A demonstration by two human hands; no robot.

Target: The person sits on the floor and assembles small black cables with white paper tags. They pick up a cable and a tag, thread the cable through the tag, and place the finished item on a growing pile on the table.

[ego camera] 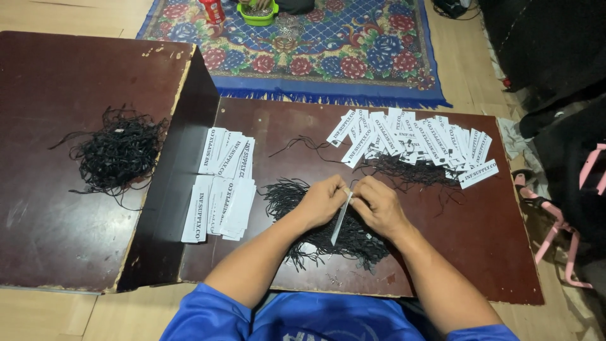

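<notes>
there, the left hand (324,199) and right hand (377,203) met over the dark bench (492,252), both grips pinched on the top of one white paper tag (341,219) that hung edge-on between them. under them lay a pile of black strings (341,240), with stacked tags (221,189) to the left and finished strung tags (423,142) fanned out beyond.

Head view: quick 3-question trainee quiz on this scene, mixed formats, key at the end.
1. True or false: both hands meet at one white paper tag.
2. The finished tags with strings lie: A) near the far right of the board, B) on the rug, C) in the lap?
3. What lies under the hands?
Key: 1 true. 2 A. 3 A pile of black strings.
</notes>
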